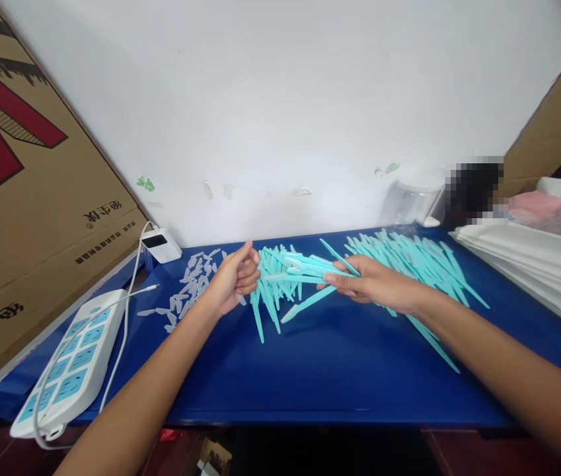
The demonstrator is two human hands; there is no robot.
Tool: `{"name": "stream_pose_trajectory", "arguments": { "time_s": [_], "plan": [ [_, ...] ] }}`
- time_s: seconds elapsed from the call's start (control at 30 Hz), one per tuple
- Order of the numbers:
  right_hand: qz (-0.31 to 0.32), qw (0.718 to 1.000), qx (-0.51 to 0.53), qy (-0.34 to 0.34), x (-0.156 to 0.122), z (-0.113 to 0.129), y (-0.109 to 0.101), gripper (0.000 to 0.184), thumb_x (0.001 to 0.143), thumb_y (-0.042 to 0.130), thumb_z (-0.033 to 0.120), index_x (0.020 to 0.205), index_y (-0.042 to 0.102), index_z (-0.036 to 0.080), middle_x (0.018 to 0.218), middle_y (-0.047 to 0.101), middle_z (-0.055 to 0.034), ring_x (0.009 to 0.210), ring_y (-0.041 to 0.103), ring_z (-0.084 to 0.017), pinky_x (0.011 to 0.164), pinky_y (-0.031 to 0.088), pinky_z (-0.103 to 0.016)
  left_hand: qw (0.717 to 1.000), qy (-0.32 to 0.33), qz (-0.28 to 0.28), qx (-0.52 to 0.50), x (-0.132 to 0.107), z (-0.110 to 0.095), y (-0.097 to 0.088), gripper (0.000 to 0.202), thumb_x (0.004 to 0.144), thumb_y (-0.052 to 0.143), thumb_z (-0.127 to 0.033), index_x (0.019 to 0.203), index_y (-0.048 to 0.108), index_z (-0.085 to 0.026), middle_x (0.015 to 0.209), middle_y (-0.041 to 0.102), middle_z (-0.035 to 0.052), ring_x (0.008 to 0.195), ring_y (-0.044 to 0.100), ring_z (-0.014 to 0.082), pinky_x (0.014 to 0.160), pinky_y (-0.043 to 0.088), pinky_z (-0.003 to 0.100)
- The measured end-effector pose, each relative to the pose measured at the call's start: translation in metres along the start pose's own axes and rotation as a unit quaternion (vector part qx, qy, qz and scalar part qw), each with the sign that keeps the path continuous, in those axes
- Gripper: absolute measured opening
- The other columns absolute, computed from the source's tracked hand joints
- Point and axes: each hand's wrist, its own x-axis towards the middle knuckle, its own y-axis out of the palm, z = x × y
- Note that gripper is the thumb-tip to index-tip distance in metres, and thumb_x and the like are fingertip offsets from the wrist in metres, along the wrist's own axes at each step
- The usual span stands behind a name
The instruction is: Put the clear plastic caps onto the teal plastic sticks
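My right hand is closed round a loose bundle of slim turquoise eyebrow razors, whose pale tips point left. One razor slants up out of the bundle and another tilts down under it. To the left, my left hand has its fingers curled in and its thumb raised; whatever lies inside them, if anything, is hidden. Small translucent blade covers are scattered beside and behind that hand. Between the hands lies a heap of razors on the blue table. A larger heap spreads behind my right hand.
A white power strip and a small white device with cables sit at the left, near a big cardboard box. A clear tub stands at the back right. White stacked packaging borders the right edge.
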Motion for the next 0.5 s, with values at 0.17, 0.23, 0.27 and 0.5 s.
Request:
{"name": "stream_pose_trajectory", "arguments": {
  "time_s": [0.17,0.23,0.27,0.5],
  "plan": [
    [-0.014,1.0,-0.005,0.001,0.0,-0.005,-0.006,0.048,0.089,0.072,0.063,0.097,0.072,0.016,0.068,0.042,0.0038,0.055,0.033,-0.009,0.049,0.024,-0.026,0.995,-0.024,0.027,-0.095,-0.003,-0.011,-0.014,0.016,0.095,0.069,-0.034,0.095,0.067,-0.019,0.047,0.016,-0.0124,0.041,0.006,0.0067,0.032,0.018,0.014],
    [-0.002,1.0,0.002,0.002,0.001,-0.006,-0.004,0.046,0.088,0.074,0.061,0.095,0.072,0.016,0.068,0.042,0.0038,0.055,0.033,-0.009,0.049,0.023,-0.026,0.994,-0.028,0.04,-0.094,-0.007,-0.013,-0.013,0.013,0.095,0.067,-0.027,0.105,0.068,-0.019,0.047,0.014,-0.013,0.04,0.005,0.0069,0.032,0.018,0.014],
    [0.009,1.0,0.007,0.003,0.001,-0.006,-0.004,0.045,0.088,0.074,0.06,0.094,0.071,0.016,0.068,0.042,0.0038,0.055,0.032,-0.009,0.049,0.022,-0.026,0.994,-0.032,0.051,-0.088,-0.009,-0.014,-0.011,0.015,0.095,0.067,-0.025,0.109,0.068,-0.02,0.047,0.013,-0.0132,0.04,0.005,0.0069,0.033,0.018,0.013],
    [0.046,0.994,0.101,0.004,0.001,-0.008,-0.006,0.04,0.092,0.073,0.056,0.095,0.069,0.016,0.066,0.038,0.0065,0.052,0.024,-0.006,0.047,0.015,-0.026,0.999,-0.02,0.031,0.036,-0.011,-0.012,-0.004,0.044,0.085,0.08,-0.022,0.125,0.063,-0.021,0.055,0.022,-0.0132,0.042,0.012,0.0036,0.036,0.017,0.013]
  ]
}}
